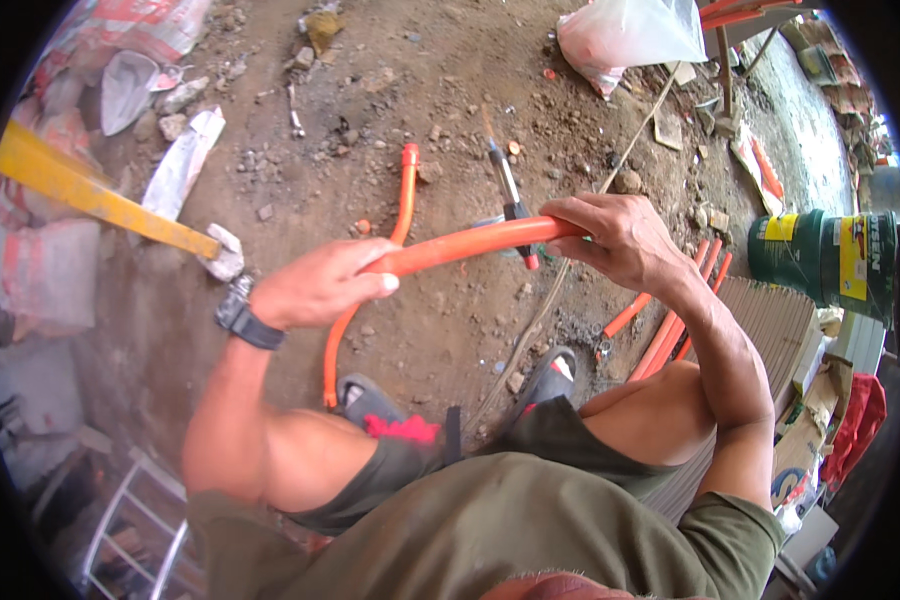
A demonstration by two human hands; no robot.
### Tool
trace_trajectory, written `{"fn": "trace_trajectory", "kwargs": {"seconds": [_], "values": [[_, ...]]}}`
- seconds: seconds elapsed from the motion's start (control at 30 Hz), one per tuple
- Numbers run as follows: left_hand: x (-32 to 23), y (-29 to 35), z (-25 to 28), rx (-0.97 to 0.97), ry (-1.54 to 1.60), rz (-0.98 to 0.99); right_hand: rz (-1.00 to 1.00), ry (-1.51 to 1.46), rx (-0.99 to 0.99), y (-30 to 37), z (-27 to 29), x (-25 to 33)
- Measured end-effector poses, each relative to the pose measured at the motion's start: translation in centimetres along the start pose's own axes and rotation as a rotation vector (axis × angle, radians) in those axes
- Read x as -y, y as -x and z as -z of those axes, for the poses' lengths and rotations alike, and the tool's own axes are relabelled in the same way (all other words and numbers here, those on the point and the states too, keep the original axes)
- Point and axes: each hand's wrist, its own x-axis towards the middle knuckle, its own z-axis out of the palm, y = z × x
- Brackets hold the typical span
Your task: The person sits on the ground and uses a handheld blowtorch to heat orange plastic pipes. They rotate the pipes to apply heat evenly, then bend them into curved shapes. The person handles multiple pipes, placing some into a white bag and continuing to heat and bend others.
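An orange plastic pipe (465, 244), slightly bowed, is held level between my two hands above the dirt floor. My left hand (318, 284), with a dark watch on its wrist, is closed round the pipe's left end. Fingers of my right hand (620, 238) grip the right end. Beneath it, a second orange pipe (407, 195) with a curved shape lies on the ground, partly hidden by my left hand and the held pipe. A blowtorch (505, 180) with a silver tube and black body sits just beyond the held pipe, with a faint orange glow at its tip.
Several orange pipes (660, 335) lie right of my feet, beside stacked grey boards (765, 320). Green buckets (860, 262) stand farther right. A yellow bar (105, 195) juts in from the left near sacks (45, 270). A thin cord (545, 310) crosses the stony ground.
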Motion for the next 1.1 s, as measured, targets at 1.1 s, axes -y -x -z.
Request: {"fn": "trace_trajectory", "kwargs": {"seconds": [1.1], "values": [[-2.6,4.4,-4.6,-0.028,0.678,0.456,-0.141,-0.258,0.467,-4.6,2.4,3.9]]}}
